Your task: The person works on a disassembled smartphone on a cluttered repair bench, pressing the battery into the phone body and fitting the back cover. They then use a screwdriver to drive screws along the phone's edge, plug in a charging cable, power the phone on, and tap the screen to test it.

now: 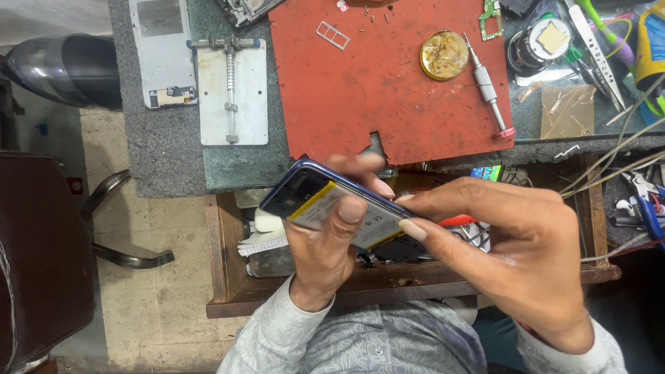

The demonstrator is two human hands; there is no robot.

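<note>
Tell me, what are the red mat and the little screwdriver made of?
The red mat looks like rubber or silicone: dull, scuffed, with a notch cut from its near edge. The screwdriver seems metal: its silvery handle shines, with a pinkish cap that may be plastic.

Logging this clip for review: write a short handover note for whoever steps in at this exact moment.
Left hand grips the opened phone from below, thumb on its battery. Right hand pinches the phone's right end, fingertips at the edge.
Phone is held tilted over the open drawer, back cover off, battery in place.
On the red mat: SIM tray, small screws, screwdriver, round tin.
Done: back opened. Left: work inside the phone; exact step unclear.
</note>
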